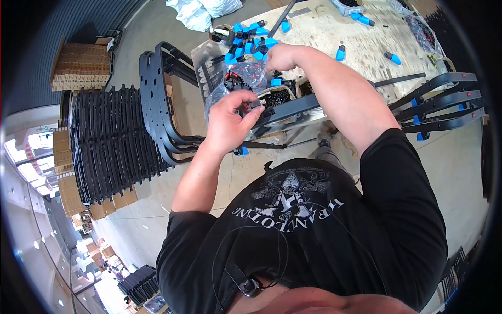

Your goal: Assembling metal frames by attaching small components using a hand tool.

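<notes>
Near centre frame, left hand (228, 123) curled, thumb and fingertips pinching a small black part (254, 104) against the end of a long black bar (293, 109); part at about two o'clock from the palm, touching the fingertips. Right hand (281, 56) up at twelve o'clock from the left, fingers bent downward into a clear bag (246, 73) of small dark and red pieces; whether pinched on anything, cannot tell, fingertips hidden. Just beyond, at eleven o'clock from that hand, a heap of blue caps (248, 39) on the plywood table (366, 47), with more blue caps scattered toward one o'clock. At three o'clock, black arms (444, 102) fanned out past the table edge, blue pieces beneath. At nine o'clock, a black frame (157, 99) standing on edge beside a long stack of the same frames (107, 141). Brown cardboard boxes (78, 65) at ten o'clock; white sacks (201, 10) at twelve.
</notes>
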